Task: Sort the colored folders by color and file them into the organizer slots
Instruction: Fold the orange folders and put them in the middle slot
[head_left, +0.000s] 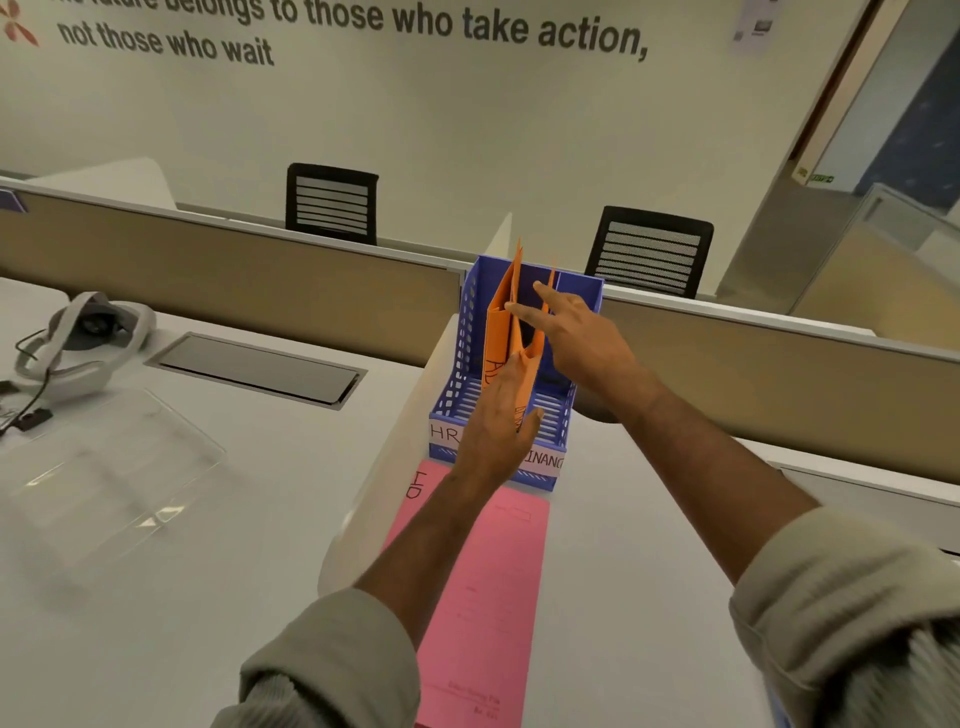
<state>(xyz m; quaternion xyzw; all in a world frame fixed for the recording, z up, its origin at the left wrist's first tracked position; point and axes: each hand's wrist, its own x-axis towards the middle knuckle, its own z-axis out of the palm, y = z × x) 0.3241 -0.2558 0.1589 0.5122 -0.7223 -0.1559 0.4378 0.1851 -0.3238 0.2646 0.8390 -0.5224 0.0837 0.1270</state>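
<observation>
A blue plastic organizer (470, 332) stands on the white desk, its front labels reading "HR" and "FINANC". Orange folders (503, 322) stand upright in its middle slot. My left hand (501, 421) lies flat against the lower front of the orange folders, fingers straight. My right hand (576, 332) reaches over the organizer from the right, its straight fingertips touching the folders' upper edges. A pink folder (483, 587) lies flat on the desk in front of the organizer, between my forearms.
A white headset (83, 338) with a cable lies at the far left, a clear plastic sheet (109, 467) near it. A grey cable hatch (254, 369) is set in the desk. A beige partition (234, 280) and two black chairs stand behind.
</observation>
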